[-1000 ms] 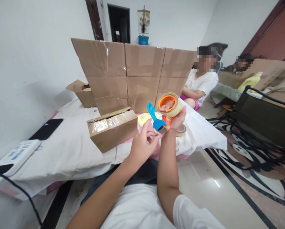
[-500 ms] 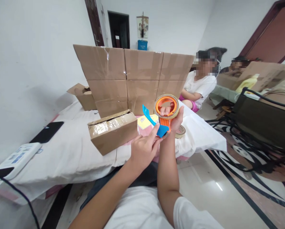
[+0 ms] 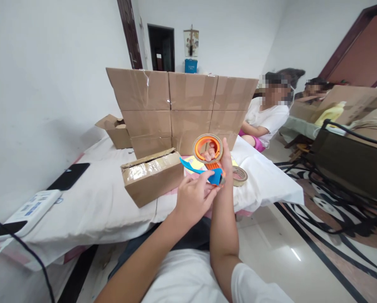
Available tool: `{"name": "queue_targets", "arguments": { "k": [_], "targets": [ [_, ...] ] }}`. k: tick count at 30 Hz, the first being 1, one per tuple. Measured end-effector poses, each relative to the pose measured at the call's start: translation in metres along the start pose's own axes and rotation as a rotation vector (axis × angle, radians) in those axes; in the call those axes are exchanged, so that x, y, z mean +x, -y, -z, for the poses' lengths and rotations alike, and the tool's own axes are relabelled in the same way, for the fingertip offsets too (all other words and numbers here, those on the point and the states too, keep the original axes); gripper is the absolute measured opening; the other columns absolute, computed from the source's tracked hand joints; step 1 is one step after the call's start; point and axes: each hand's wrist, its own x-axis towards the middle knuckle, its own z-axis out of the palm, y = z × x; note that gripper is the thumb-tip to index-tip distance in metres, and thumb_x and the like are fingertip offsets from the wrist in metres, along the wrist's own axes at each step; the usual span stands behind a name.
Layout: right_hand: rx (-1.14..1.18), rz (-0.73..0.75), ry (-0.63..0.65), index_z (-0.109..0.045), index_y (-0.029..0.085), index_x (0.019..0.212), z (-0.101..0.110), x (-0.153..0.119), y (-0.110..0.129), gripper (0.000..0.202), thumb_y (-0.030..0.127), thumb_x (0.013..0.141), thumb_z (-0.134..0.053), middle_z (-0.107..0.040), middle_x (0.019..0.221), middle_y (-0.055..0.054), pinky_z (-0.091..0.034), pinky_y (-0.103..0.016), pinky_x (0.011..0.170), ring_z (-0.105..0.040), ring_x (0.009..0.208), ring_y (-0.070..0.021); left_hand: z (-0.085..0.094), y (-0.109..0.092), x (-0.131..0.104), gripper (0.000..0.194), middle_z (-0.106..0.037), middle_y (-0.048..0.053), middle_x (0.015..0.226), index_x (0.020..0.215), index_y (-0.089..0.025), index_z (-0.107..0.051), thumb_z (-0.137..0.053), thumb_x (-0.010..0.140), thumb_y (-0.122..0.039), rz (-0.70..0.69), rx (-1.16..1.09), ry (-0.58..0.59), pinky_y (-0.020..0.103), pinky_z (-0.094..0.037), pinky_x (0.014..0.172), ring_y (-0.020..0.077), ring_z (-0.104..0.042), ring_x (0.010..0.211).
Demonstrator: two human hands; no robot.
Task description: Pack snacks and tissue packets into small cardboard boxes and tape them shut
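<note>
An orange tape dispenser with a tape roll around its ring and a blue part at its lower end is held up over the table. My right hand grips it from the right, with some fingers showing through the ring. My left hand pinches the blue part from the left. Behind my right wrist a second tape roll lies on the white cloth. To the left of my hands sits a small closed carton with shiny tape along its top.
A wall of stacked cartons stands at the table's back, an open carton to its left. A black tablet-like object and a white power strip lie at the left. A person sits beyond the right side.
The dispenser has moved left and lower and has tilted, its blue part now lying flatter. My left hand stays at the blue part. The whole view has shifted slightly.
</note>
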Motion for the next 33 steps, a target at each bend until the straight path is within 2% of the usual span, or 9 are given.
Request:
{"name": "queue_targets", "arguments": {
  "k": [4, 9, 12, 15, 18, 22, 25, 28, 33],
  "targets": [
    [-0.069, -0.058, 0.001, -0.051, 0.026, 0.064, -0.005, 0.004, -0.006, 0.06, 0.082, 0.082, -0.041, -0.05, 0.053, -0.004, -0.052, -0.041, 0.071, -0.063, 0.078, -0.0274, 0.016, 0.001, 0.009, 0.04, -0.08, -0.006, 0.084, 0.121, -0.027, -0.051, -0.071, 0.087, -0.03, 0.188, -0.049, 0.14, 0.037, -0.044, 0.082, 0.023, -0.073, 0.088],
    [-0.057, -0.159, -0.031, -0.053, 0.025, 0.06, -0.012, 0.003, -0.006, 0.062, 0.079, 0.084, -0.038, -0.057, 0.056, -0.007, -0.057, -0.042, 0.071, -0.066, 0.076, -0.0268, 0.028, 0.009, 0.011, 0.043, -0.079, -0.007, 0.083, 0.119, -0.029, -0.05, -0.073, 0.083, -0.028, 0.323, -0.172, 0.141, 0.033, -0.045, 0.076, 0.021, -0.071, 0.077],
    [-0.07, -0.076, -0.237, -0.059, 0.022, 0.07, -0.017, -0.001, -0.002, 0.054, 0.073, 0.085, -0.047, -0.063, 0.061, -0.006, -0.058, -0.04, 0.067, -0.068, 0.073, -0.0257, 0.028, 0.021, 0.01, 0.045, -0.078, -0.006, 0.082, 0.121, -0.03, -0.049, -0.071, 0.082, -0.024, 0.368, -0.234, 0.129, 0.031, -0.046, 0.074, 0.0196, -0.07, 0.074],
    [-0.06, 0.046, -0.425, -0.061, 0.021, 0.08, -0.021, -0.005, 0.003, 0.045, 0.066, 0.083, -0.058, -0.066, 0.065, -0.003, -0.058, -0.037, 0.062, -0.068, 0.065, -0.0227, 0.027, 0.034, 0.008, 0.049, -0.077, -0.003, 0.084, 0.125, -0.028, -0.046, -0.069, 0.082, -0.023, 0.41, -0.467, 0.141, 0.028, -0.047, 0.071, 0.0186, -0.071, 0.078],
    [-0.04, 0.068, -0.418, -0.061, 0.02, 0.08, -0.025, -0.008, 0.004, 0.046, 0.066, 0.083, -0.058, -0.066, 0.065, -0.002, -0.057, -0.035, 0.059, -0.065, 0.059, -0.0203, 0.026, 0.04, 0.005, 0.053, -0.077, 0.001, 0.088, 0.132, -0.026, -0.045, -0.069, 0.084, -0.026, 0.407, -0.661, 0.155, 0.026, -0.048, 0.07, 0.0197, -0.073, 0.086],
    [-0.014, 0.037, -0.379, -0.061, 0.019, 0.078, -0.026, -0.007, 0.002, 0.047, 0.066, 0.084, -0.056, -0.066, 0.064, -0.004, -0.057, -0.036, 0.061, -0.065, 0.059, -0.0205, 0.027, 0.037, 0.001, 0.052, -0.077, 0.005, 0.095, 0.137, -0.025, -0.045, -0.065, 0.089, -0.032, 0.391, -0.682, 0.163, 0.025, -0.049, 0.069, 0.0209, -0.073, 0.091],
    [-0.002, 0.013, -0.345, -0.061, 0.02, 0.077, -0.021, -0.004, 0.002, 0.05, 0.068, 0.086, -0.051, -0.066, 0.065, -0.006, -0.059, -0.039, 0.065, -0.066, 0.064, -0.0226, 0.027, 0.038, 0.0, 0.048, -0.076, 0.003, 0.091, 0.135, -0.025, -0.047, -0.062, 0.09, -0.03, 0.391, -0.612, 0.143, 0.023, -0.047, 0.064, 0.0181, -0.073, 0.08],
    [-0.011, 0.047, -0.329, -0.061, 0.021, 0.078, -0.006, 0.0, 0.006, 0.051, 0.069, 0.088, -0.046, -0.065, 0.068, -0.006, -0.06, -0.04, 0.071, -0.069, 0.076, -0.0255, 0.027, 0.043, 0.0, 0.04, -0.072, -0.002, 0.074, 0.128, -0.024, -0.05, -0.059, 0.089, -0.026, 0.48, -0.542, 0.079, 0.024, -0.047, 0.062, 0.0158, -0.069, 0.068],
    [-0.121, 0.228, -0.546, -0.058, 0.021, 0.086, 0.023, 0.009, -0.004, 0.047, 0.068, 0.085, -0.051, -0.065, 0.074, -0.005, -0.058, -0.037, 0.068, -0.069, 0.077, -0.0245, 0.038, 0.04, 0.002, 0.039, -0.071, -0.001, 0.077, 0.125, -0.023, -0.047, -0.061, 0.091, -0.032, 0.542, -0.771, -0.033, 0.021, -0.042, 0.051, 0.0097, -0.055, 0.051]
  ]
}}
